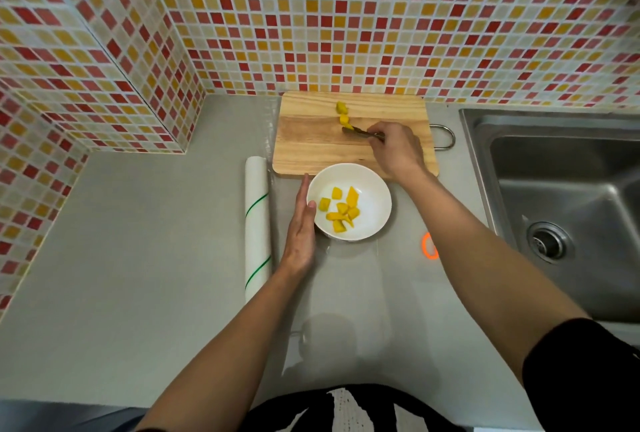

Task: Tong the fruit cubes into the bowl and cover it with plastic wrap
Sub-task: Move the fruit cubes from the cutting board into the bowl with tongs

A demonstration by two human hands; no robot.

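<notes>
A white bowl [372, 201] stands on the grey counter just in front of a wooden cutting board [311, 144], with several yellow fruit cubes [341, 211] inside it. Three more yellow cubes [343, 112] lie in a line on the board. My right hand [396, 149] grips metal tongs [362, 132], whose tips close around the nearest cube [348, 126]. With straight fingers, my left hand [301, 227] rests against the bowl's left side. A roll of plastic wrap [257, 223] lies left of the bowl, and a sheet of it is spread under the bowl.
A steel sink [568, 203] fills the right side. An orange ring [429, 246] lies on the counter right of the bowl, partly hidden by my right forearm. Mosaic-tiled walls enclose the back and left. The board has a metal handle [446, 135] at its right edge.
</notes>
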